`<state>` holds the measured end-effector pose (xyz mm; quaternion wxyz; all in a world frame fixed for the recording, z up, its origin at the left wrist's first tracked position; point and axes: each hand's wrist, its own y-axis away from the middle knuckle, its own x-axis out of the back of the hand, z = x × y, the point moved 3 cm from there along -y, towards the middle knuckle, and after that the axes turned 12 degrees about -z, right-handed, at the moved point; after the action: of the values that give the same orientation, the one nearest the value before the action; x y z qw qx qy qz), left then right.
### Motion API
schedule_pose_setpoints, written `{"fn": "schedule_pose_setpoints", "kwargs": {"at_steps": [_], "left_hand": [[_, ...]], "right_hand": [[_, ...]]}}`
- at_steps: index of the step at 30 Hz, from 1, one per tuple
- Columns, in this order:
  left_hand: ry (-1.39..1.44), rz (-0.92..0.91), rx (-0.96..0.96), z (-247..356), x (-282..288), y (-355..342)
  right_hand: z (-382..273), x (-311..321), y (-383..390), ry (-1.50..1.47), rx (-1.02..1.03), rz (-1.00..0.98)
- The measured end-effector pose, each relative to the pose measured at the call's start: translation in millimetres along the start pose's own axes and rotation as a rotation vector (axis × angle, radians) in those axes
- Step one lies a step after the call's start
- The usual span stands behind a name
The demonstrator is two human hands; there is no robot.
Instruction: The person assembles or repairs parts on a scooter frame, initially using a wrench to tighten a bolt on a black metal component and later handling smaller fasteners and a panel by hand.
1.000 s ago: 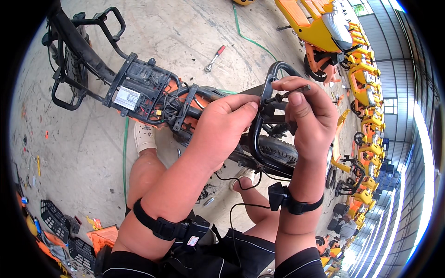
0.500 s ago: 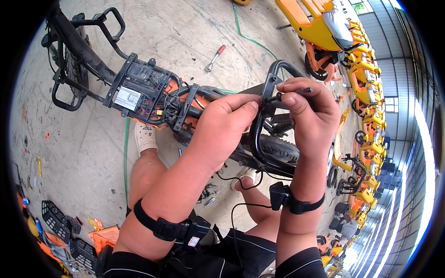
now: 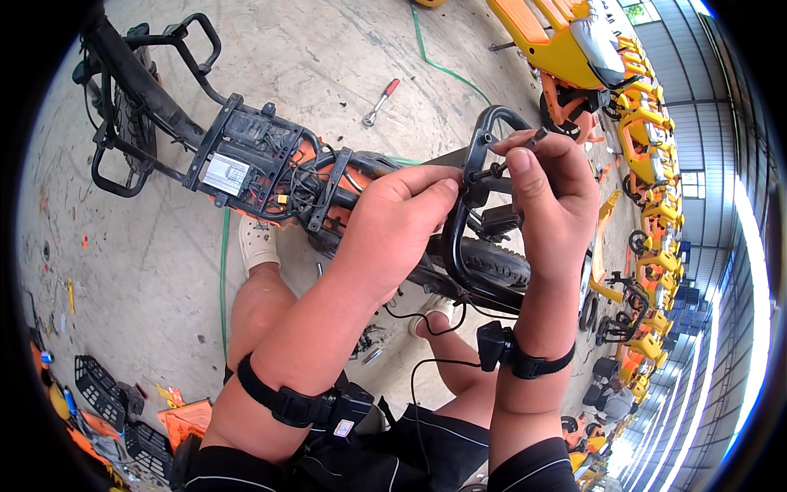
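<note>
- Left hand [image 3: 402,217]: at the near side of the black tubular frame [image 3: 475,152], thumb and forefinger drawn close at the tube. Couldn't tell whether they were clamped on something; the tips were partly hidden.
- Right hand [image 3: 557,184]: raised on the other side of the frame, thumb and forefinger pinched on a short dark rod [image 3: 539,137], its end sticking out above the fingers.
- Dark bolt [image 3: 492,172]: sat at the frame, between the two hands, pointing toward the right hand. Couldn't tell if the rod met it.
- Frame: bent into a loop, standing beside a knobbly tyre [image 3: 492,261], which showed through and below it.
- Stripped vehicle chassis [image 3: 152,102]: ran from upper left toward the hands; a box with a silver label [image 3: 226,175] and loose wiring [image 3: 299,190] sat on its middle.
- Red-handled ratchet [image 3: 381,102]: lay on the concrete floor [image 3: 311,66], beyond the chassis, well apart from both hands.
- Green line [image 3: 224,279]: ran along the floor, passing behind the chassis.
- Both forearms wore black straps [image 3: 283,398] carrying small modules.
- Yellow vehicles [image 3: 643,189]: lined up along the right side.
- Black grates [image 3: 100,385]: lower left, among orange parts.
</note>
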<state>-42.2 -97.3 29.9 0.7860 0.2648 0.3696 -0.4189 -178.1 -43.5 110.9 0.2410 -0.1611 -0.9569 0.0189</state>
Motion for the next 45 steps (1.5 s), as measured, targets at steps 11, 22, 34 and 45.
{"fn": "schedule_pose_setpoints", "kwargs": {"at_steps": [11, 22, 34, 45], "left_hand": [[-0.020, -0.005, 0.003, -2, 3, 0], [-0.009, -0.017, -0.007, -1, 2, 0], [-0.036, -0.007, -0.008, -3, 4, 0], [-0.018, 0.002, -0.009, -2, 1, 0]], "right_hand": [[-8, -1, 0, -0.029, 0.124, -0.105], [-4, -5, -3, 0.032, 0.098, -0.029], [-6, -2, -4, 0.128, 0.190, -0.050], [-8, -2, -5, 0.032, 0.174, -0.121]]}}
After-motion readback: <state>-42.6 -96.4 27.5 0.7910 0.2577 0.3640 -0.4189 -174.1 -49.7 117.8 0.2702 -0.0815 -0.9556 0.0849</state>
